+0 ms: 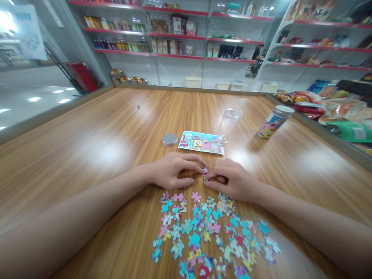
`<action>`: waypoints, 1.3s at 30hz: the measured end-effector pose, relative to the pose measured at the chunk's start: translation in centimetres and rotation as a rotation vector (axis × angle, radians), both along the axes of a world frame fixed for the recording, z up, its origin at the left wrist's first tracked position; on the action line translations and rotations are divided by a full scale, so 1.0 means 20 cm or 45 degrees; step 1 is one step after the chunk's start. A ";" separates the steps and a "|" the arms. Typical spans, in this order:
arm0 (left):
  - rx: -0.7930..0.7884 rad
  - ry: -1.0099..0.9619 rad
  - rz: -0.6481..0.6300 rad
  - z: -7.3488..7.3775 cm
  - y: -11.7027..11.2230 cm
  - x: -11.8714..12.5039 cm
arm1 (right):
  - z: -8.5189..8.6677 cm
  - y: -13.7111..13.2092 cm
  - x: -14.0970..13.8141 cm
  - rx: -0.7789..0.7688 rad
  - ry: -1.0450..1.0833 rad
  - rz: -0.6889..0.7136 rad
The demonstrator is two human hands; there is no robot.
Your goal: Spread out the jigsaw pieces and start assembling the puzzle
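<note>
Two small jigsaw puzzle pieces (205, 170), pink and white with dark marks, lie end to end on the table between my hands; whether they interlock I cannot tell. My left hand (173, 170) reaches in from the left, its fingertips touching the upper piece's edge, thumb apart from the fingers. From the other side, my right hand (234, 180) pinches the lower piece between thumb and index finger, its other fingers curled. Below both hands are many loose puzzle pieces (194, 240) in turquoise, pink and yellow. A cartoon picture card (200, 142) lies just beyond my fingers.
A round silver lid (170, 139) lies left of the card. Behind it stand a clear jar (230, 122) and a printed canister (274, 122). Bagged goods (345, 108) crowd the right edge of the wooden table (87, 135). Stocked shelves (177, 35) and a seated person (257, 54) are farther back.
</note>
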State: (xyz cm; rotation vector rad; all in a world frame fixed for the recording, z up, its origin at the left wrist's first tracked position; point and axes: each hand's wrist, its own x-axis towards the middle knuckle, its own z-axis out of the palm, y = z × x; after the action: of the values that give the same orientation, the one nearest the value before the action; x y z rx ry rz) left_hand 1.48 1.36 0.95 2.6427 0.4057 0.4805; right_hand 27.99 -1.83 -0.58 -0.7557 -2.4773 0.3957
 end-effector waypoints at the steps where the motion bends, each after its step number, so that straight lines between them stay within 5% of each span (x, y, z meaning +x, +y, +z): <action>1: 0.002 -0.001 0.000 0.00 0.00 0.00 | 0.00 0.00 0.00 0.003 -0.001 -0.002; 16: 0.000 -0.015 0.013 -0.01 0.00 0.01 | 0.01 -0.03 -0.02 0.121 0.029 0.229; 39: -0.149 -0.092 -0.018 0.00 0.02 0.01 | 0.04 -0.11 -0.06 0.190 -0.130 0.328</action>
State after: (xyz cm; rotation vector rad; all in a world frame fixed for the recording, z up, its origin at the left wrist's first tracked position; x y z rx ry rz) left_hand 1.61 1.81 1.02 2.5062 0.3808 0.5296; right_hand 26.81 -4.13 0.26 -0.4069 -2.6747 0.2642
